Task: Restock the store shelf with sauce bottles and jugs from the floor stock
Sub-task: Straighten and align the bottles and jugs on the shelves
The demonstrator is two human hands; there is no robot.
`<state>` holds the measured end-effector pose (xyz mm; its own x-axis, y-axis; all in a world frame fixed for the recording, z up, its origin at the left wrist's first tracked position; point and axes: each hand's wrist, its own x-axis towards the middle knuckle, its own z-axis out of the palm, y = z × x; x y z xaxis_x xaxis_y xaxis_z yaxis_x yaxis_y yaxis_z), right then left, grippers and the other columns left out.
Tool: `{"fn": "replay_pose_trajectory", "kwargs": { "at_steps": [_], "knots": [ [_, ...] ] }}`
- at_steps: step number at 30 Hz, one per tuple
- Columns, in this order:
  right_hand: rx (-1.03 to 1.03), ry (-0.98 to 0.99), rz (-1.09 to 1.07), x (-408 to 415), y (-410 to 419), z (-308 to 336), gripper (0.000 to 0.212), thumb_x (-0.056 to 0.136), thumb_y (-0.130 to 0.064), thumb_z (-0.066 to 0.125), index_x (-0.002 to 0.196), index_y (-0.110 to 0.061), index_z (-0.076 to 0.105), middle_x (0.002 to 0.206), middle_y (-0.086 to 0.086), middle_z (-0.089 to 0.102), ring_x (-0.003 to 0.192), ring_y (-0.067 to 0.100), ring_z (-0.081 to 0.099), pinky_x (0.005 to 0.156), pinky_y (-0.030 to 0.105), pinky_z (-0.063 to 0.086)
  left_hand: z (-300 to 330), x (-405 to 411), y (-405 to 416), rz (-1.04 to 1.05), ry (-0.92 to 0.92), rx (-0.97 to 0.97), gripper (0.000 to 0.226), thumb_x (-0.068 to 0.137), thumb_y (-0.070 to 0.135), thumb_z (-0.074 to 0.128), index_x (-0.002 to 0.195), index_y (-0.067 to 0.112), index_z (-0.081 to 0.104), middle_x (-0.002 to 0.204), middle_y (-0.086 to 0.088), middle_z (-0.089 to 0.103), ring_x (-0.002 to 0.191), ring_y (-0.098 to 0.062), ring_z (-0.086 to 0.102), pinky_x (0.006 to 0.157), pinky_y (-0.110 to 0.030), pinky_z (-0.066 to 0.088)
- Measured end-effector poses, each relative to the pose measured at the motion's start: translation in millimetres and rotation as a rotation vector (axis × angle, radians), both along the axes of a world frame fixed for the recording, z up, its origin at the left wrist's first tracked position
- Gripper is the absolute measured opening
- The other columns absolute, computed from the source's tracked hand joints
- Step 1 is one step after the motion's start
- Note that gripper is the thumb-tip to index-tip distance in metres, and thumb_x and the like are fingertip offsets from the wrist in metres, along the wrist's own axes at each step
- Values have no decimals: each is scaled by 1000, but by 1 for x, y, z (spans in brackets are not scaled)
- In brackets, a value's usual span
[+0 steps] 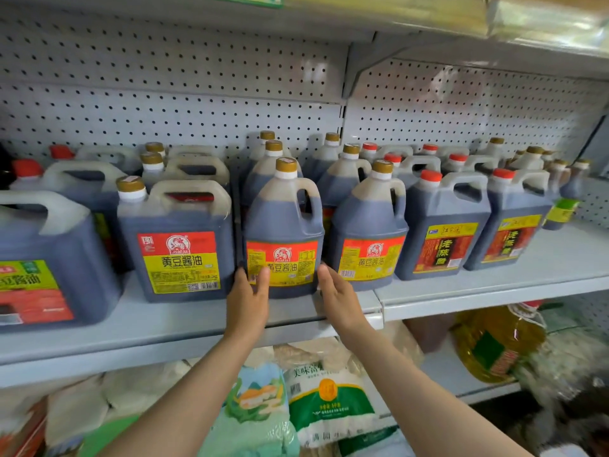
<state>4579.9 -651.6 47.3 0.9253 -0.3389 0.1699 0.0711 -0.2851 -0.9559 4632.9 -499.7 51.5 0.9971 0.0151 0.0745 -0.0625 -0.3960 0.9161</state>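
Shelf (461, 291) looks well stocked: rows of dark jugs, several deep. Floor stock out of view, so what remains is unclear. Front jug (284, 232) stands upright near the shelf edge between both hands; left hand (247, 300) and right hand (337, 296) lie open, fingers flat on its lower sides.

Two hands are flanking a gold-capped soy sauce jug (284, 232) standing upright at the front of a grey shelf (164, 328). The left hand (247, 300) is touching its lower left label edge; the right hand (336, 296), fingers straight, is lying against its lower right side. Matching jugs are standing on either side.
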Motion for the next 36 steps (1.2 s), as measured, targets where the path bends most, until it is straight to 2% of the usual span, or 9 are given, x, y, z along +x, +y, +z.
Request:
{"fn": "replay_pose_trajectory", "kwargs": {
  "at_steps": [3, 5, 13, 17, 20, 27, 31, 33, 36],
  "knots": [
    [-27, 36, -26, 4, 1, -8, 83, 88, -82, 37, 145, -25, 52, 145, -12, 56, 137, 7, 47, 115, 41, 39, -7, -2, -1, 42, -46, 33, 66, 99, 53, 41, 149, 10, 39, 144, -15, 53, 130, -35, 50, 104, -42, 41],
    [-32, 40, -33, 8, -1, -14, 96, 80, -90, 36, 148, -23, 50, 149, -11, 52, 140, 8, 44, 117, 42, 38, -8, -3, -3, 57, -81, 49, 67, 98, 55, 40, 149, 12, 40, 141, -14, 56, 127, -35, 52, 102, -43, 43],
    [-6, 22, -23, 5, -2, -13, 91, 83, -85, 34, 149, -23, 48, 151, -11, 50, 141, 7, 42, 119, 39, 35, -14, -7, -2, 76, -125, 129, 80, 92, 72, 32, 149, 16, 40, 132, -13, 62, 119, -36, 57, 97, -46, 47],
    [6, 20, 1, 4, -5, -15, 91, 84, -85, 34, 149, -23, 47, 151, -10, 49, 141, 7, 42, 118, 40, 36, -17, -8, -5, 95, -119, 198, 73, 98, 58, 37, 152, 9, 34, 133, -18, 61, 122, -38, 54, 97, -44, 43],
    [16, 39, 13, 1, -6, -11, 82, 90, -77, 36, 149, -22, 48, 152, -8, 49, 141, 9, 42, 118, 39, 35, -18, -9, -7, 108, -143, 197, 72, 97, 59, 36, 151, 12, 37, 132, -16, 62, 119, -38, 56, 96, -45, 46],
    [-10, 79, 46, -6, -11, 1, 58, 104, -49, 42, 148, -10, 46, 150, 4, 51, 138, 20, 44, 111, 33, 36, -18, -11, -12, 143, -182, 193, 68, 96, 60, 35, 145, 15, 44, 128, -14, 65, 114, -38, 59, 91, -44, 47],
    [10, 97, 76, -5, -12, -2, 68, 102, -56, 41, 156, -15, 35, 158, -1, 40, 146, 16, 36, 106, 20, 29, -19, -11, -12, 146, -193, 213, 77, 90, 65, 30, 146, 14, 43, 128, -17, 64, 113, -40, 59, 90, -45, 45],
    [29, 104, 91, -5, -15, -1, 68, 102, -57, 40, 156, -16, 36, 158, -3, 39, 146, 15, 35, 108, 21, 28, -18, -10, -11, 139, -173, 190, 75, 92, 64, 31, 147, 14, 42, 131, -16, 62, 117, -39, 57, 93, -45, 44],
    [88, 92, 104, -11, -24, 0, 61, 102, -57, 40, 147, -18, 50, 148, -4, 53, 138, 13, 46, 109, 25, 36, -12, -19, -20, 176, -130, 110, 71, 98, 57, 33, 155, 13, 30, 149, -15, 47, 133, -38, 44, 105, -46, 37]
  ]
}}
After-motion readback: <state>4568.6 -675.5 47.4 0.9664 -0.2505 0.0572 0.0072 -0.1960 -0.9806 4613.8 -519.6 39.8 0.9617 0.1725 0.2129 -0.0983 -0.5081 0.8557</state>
